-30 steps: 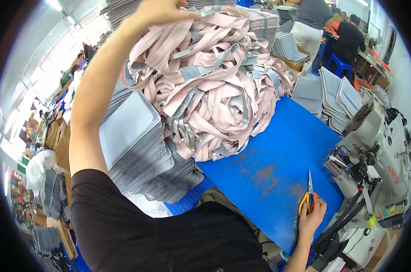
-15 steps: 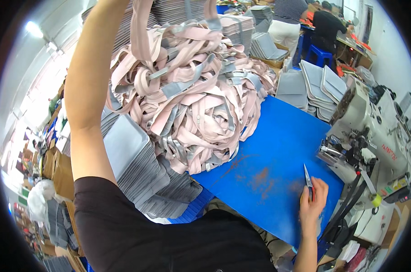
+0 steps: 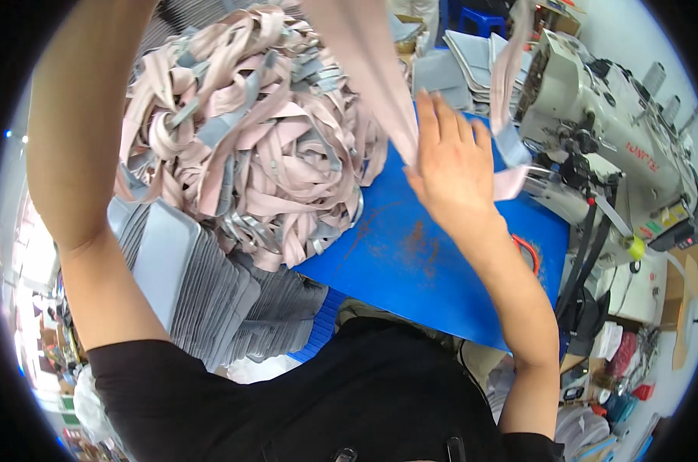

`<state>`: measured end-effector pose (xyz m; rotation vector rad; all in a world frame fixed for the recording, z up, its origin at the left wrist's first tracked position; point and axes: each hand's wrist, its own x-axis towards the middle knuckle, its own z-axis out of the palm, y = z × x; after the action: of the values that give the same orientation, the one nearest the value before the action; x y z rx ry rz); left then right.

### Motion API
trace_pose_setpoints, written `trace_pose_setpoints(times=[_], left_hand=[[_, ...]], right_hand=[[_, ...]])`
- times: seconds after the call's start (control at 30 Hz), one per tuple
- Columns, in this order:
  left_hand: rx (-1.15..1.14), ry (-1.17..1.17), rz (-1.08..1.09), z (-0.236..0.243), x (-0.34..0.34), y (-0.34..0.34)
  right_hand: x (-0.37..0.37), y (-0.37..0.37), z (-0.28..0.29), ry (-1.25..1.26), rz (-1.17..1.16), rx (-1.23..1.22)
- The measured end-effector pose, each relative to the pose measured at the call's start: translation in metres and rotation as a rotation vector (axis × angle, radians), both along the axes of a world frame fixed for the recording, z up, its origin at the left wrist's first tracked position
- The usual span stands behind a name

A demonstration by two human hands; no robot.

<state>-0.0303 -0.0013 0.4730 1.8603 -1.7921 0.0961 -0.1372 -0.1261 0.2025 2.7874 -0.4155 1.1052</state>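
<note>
My left arm [image 3: 79, 154] reaches up past the top edge, with its hand out of view. My right hand [image 3: 453, 162] is over the blue table [image 3: 372, 258], fingers stretched out, against a long pink zipper strip [image 3: 384, 85] that hangs down from the top edge. Part of the strip is hidden behind the hand. A pink and grey length [image 3: 509, 85] hangs to the right of the hand. Left of it lies a big tangled heap of pink and grey zipper strips [image 3: 287, 154]. Red-handled scissors [image 3: 528, 252] lie on the table, partly behind my right forearm.
A white sewing machine [image 3: 595, 115] stands at the right. Stacked grey padded panels [image 3: 210, 292] are at the near left, beside the heap. More grey panels [image 3: 468, 65] lie at the far side of the table. A blue stool [image 3: 484, 19] stands beyond them.
My right hand has let go of the scissors and moved up and left to the strip. The strip has come across from the heap's far side. The view has shifted right.
</note>
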Motion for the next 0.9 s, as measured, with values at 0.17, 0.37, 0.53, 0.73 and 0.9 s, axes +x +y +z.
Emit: trace_pose_setpoints(times=[0.17, 0.37, 0.53, 0.73, 0.9], left_hand=[[0.025, -0.01, 0.305, -0.011, 0.029, -0.031], [-0.025, -0.194, 0.267, -0.125, 0.193, -0.067], [0.113, -0.223, 0.412, -0.11, 0.21, -0.027], [-0.362, -0.823, 0.898, 0.049, 0.284, 0.102], [-0.023, -0.852, 1.236, 0.094, 0.359, 0.244]], right_hand=[[-0.067, -0.016, -0.071, 0.487, 0.109, 0.345], [-0.116, 0.017, -0.041, 0.472, 0.3, 0.128], [-0.115, 0.023, -0.027, 0.448, 0.25, 0.568], [-0.096, 0.016, -0.077, 0.431, 0.302, 0.903], [-0.133, -0.01, -0.11, 0.382, 0.162, 0.564]])
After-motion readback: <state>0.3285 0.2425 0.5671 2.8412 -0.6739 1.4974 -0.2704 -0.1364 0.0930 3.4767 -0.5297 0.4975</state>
